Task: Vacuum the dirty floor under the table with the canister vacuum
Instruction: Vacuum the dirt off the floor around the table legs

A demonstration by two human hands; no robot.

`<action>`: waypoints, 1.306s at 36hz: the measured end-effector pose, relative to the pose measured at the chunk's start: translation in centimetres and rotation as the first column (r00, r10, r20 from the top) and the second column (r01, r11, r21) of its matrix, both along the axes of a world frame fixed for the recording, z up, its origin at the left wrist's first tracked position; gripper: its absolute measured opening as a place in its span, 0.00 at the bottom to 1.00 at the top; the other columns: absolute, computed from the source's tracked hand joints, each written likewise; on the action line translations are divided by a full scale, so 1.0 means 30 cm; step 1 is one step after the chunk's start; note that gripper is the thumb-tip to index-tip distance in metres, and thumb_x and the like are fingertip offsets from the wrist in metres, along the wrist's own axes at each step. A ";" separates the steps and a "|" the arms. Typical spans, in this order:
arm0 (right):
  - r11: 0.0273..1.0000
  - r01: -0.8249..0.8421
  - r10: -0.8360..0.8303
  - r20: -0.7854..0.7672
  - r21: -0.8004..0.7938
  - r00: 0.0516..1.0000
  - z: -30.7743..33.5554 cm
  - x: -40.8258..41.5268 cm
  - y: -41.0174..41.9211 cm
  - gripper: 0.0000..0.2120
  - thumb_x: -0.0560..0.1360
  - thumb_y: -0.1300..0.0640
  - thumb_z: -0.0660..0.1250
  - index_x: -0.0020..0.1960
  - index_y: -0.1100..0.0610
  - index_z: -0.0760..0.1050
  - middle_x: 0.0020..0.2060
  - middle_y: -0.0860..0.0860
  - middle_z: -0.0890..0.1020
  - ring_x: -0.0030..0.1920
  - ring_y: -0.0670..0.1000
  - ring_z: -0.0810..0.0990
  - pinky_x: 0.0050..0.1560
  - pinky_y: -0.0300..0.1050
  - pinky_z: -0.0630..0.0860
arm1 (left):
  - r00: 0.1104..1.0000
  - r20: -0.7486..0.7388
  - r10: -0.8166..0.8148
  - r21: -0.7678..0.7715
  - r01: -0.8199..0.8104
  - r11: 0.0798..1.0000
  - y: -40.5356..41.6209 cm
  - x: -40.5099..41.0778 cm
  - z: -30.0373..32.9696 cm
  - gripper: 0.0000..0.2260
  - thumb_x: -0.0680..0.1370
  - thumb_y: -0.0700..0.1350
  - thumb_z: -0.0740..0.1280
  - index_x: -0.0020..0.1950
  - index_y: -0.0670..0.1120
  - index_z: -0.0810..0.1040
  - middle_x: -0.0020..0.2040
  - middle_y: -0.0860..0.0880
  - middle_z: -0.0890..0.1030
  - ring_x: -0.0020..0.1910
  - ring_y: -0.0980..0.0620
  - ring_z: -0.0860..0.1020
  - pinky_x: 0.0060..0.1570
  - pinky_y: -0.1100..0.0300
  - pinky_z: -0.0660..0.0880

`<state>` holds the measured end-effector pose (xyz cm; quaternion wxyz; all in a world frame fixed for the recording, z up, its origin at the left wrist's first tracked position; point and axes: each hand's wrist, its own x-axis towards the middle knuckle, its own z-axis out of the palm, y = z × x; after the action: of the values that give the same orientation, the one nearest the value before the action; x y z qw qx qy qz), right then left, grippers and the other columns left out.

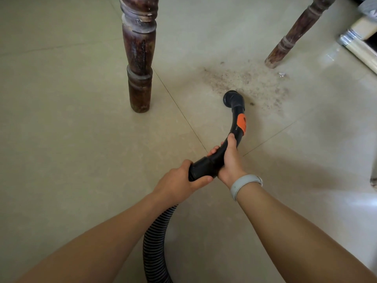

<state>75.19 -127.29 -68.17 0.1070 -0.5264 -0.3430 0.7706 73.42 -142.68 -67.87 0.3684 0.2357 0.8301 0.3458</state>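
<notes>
A black curved vacuum handle tube point(234, 121) with an orange slider ends in a round open nozzle point(231, 98) at the near-left edge of a patch of brown dirt point(251, 82) on the beige tiled floor. My right hand point(229, 160) grips the tube's middle; a grey band is on that wrist. My left hand point(179, 180) holds the black cuff where the ribbed hose point(155, 242) joins, and the hose runs down out of the bottom of the frame. The canister itself is out of sight.
Two dark turned wooden table legs stand on the floor: one point(139, 64) to the left of the nozzle, another point(285, 41) beyond the dirt at the right. A pale frame with a metal corner point(359, 45) lies at the far right. A small shiny scrap point(282, 74) lies by the dirt.
</notes>
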 end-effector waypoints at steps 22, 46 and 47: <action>0.934 -0.257 0.221 0.164 0.246 0.961 0.047 -0.338 0.025 0.18 0.78 0.42 0.62 0.48 0.59 0.69 0.30 0.52 0.73 0.25 0.51 0.75 0.32 0.45 0.78 | 0.948 0.156 0.276 0.167 -0.301 0.939 0.039 -0.203 -0.021 0.22 0.75 0.60 0.66 0.61 0.46 0.71 0.48 0.50 0.77 0.45 0.52 0.76 0.36 0.67 0.69; 0.792 -0.356 0.164 0.388 0.497 0.907 0.098 -0.495 0.120 0.18 0.80 0.44 0.57 0.51 0.60 0.70 0.26 0.52 0.74 0.24 0.52 0.74 0.32 0.44 0.77 | 0.888 0.373 0.269 0.207 -0.362 0.909 0.197 -0.312 -0.006 0.20 0.75 0.63 0.64 0.56 0.48 0.70 0.50 0.45 0.80 0.48 0.44 0.81 0.55 0.47 0.78; 0.794 -0.345 0.153 0.384 0.501 0.910 0.093 -0.485 0.114 0.18 0.80 0.44 0.57 0.52 0.60 0.70 0.26 0.53 0.74 0.24 0.52 0.74 0.31 0.44 0.76 | 0.892 0.368 0.261 0.205 -0.352 0.913 0.190 -0.305 -0.011 0.20 0.75 0.63 0.64 0.56 0.49 0.70 0.50 0.45 0.80 0.48 0.44 0.81 0.55 0.47 0.78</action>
<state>60.64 -123.87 -65.38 0.0945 -0.5405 -0.6329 0.5461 64.26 -136.99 -68.20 0.4085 0.0860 0.7285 0.5432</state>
